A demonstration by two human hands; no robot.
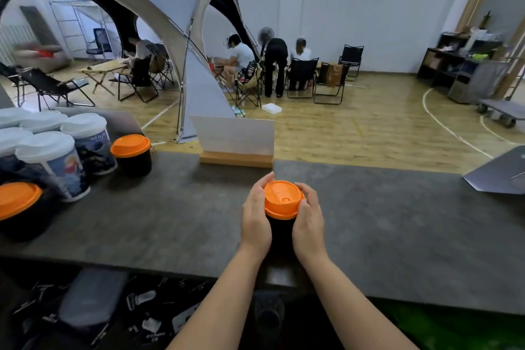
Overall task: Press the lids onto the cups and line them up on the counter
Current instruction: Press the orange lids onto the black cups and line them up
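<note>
black cup [281, 231] at counter [170, 216] 6 o'clock | left hand [257, 217], right hand [308, 221] both grasping its orange lid [282, 199] | lidded cups [71, 150] at 9 o'clock

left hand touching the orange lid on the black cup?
Touching. The head view shows the left hand curled round the black cup, fingertips lying on the orange lid's rim with no gap.

head: worn at head height | faces forward and down | close over counter [170, 221] | room beyond
</note>
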